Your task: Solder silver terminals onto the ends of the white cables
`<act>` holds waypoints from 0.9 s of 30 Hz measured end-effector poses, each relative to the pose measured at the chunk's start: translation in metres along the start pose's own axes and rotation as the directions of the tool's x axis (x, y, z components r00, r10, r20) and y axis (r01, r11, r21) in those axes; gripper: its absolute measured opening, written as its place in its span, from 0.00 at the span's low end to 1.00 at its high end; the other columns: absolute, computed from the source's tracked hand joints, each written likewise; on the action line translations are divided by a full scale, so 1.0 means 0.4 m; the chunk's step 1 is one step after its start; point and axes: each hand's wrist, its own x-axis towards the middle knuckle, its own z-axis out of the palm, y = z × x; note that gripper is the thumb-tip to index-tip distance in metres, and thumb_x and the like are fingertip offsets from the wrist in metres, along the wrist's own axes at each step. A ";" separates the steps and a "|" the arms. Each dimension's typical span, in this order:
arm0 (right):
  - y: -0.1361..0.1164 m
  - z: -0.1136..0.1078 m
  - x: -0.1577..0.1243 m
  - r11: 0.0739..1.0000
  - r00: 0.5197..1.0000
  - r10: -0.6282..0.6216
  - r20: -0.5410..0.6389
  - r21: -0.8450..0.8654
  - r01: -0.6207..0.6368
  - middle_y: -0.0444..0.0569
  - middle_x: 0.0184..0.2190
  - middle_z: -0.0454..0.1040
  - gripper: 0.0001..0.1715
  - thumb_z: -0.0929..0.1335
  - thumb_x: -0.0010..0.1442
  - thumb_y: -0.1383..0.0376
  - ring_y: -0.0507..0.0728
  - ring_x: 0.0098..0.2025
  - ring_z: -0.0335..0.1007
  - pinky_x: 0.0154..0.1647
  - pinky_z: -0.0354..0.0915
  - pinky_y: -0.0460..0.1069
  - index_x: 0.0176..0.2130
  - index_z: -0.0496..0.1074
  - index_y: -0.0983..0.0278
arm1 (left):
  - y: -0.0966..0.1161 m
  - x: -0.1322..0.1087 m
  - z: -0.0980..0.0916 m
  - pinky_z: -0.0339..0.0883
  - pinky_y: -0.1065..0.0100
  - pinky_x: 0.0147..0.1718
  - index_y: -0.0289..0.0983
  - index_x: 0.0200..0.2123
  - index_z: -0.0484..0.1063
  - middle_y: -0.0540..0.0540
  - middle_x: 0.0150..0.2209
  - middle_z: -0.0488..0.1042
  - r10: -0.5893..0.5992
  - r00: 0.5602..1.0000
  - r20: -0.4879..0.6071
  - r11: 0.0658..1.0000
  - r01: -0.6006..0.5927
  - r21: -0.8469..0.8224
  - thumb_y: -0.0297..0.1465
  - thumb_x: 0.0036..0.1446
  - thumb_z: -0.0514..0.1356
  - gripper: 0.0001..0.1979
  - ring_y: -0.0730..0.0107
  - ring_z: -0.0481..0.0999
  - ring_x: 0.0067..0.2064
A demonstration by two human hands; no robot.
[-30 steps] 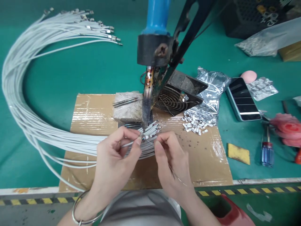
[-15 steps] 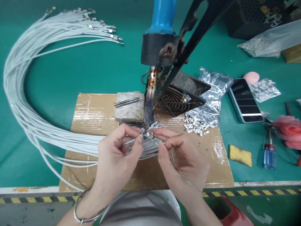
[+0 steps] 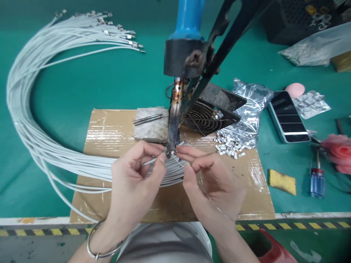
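Observation:
My left hand (image 3: 134, 180) pinches the end of one white wire (image 3: 149, 162) between thumb and forefinger, right under the tip of the soldering iron (image 3: 173, 124). My right hand (image 3: 212, 179) pinches a thin strand of solder wire (image 3: 208, 197) and its fingertips meet the wire end at the iron tip. A big bundle of white wires (image 3: 30, 120) loops round to the left, its terminal ends lying at the far top. Everything sits over a taped cardboard sheet (image 3: 109, 135).
A small fan (image 3: 205, 117) and a grey block (image 3: 150, 128) stand behind the iron. Loose metal terminals (image 3: 227, 144) spill from a foil bag. To the right lie a phone (image 3: 287, 117), a yellow sponge (image 3: 282, 180), a screwdriver (image 3: 317, 179) and a pink object.
My right hand has moved up and left, bringing its fingertips and the solder to the wire end at the iron tip. My left hand has barely shifted.

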 end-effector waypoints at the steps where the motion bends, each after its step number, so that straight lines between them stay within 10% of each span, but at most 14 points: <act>1: 0.000 0.001 0.000 1.000 1.000 -0.002 0.000 -0.001 0.002 0.47 0.56 0.87 0.14 0.73 0.69 0.75 0.58 0.56 0.88 0.61 0.79 0.56 0.38 0.71 0.57 | 0.000 0.000 0.000 0.73 0.87 0.28 0.39 0.27 0.79 0.53 0.33 0.87 0.001 1.000 0.001 1.000 -0.001 0.001 0.23 0.55 0.68 0.07 0.78 0.86 0.33; 27: -0.001 -0.001 0.000 0.999 0.999 -0.037 -0.009 -0.019 0.036 0.53 0.55 0.88 0.13 0.73 0.69 0.74 0.63 0.55 0.88 0.61 0.81 0.62 0.38 0.71 0.57 | -0.002 -0.008 -0.007 0.78 0.83 0.32 0.40 0.30 0.79 0.51 0.36 0.88 -0.009 1.000 0.026 1.000 0.009 0.007 0.22 0.58 0.69 0.08 0.75 0.87 0.35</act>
